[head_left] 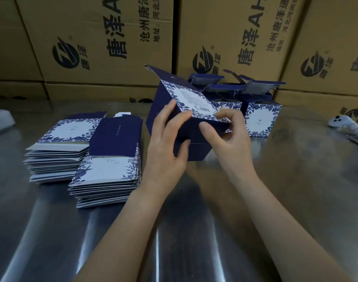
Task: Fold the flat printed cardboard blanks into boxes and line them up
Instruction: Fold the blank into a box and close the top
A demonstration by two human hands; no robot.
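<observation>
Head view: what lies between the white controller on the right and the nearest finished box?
Nothing: in the head view only bare steel table separates the white controller from the finished box.

Dim, soft light; pale streaks of glare on the steel table (pixel 51 231); wide-angle bending and blur at edges.

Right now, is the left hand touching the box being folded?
Touching. Head view: the left hand grips the half-folded box, fingers on its printed flap, thumb on its dark front.
</observation>
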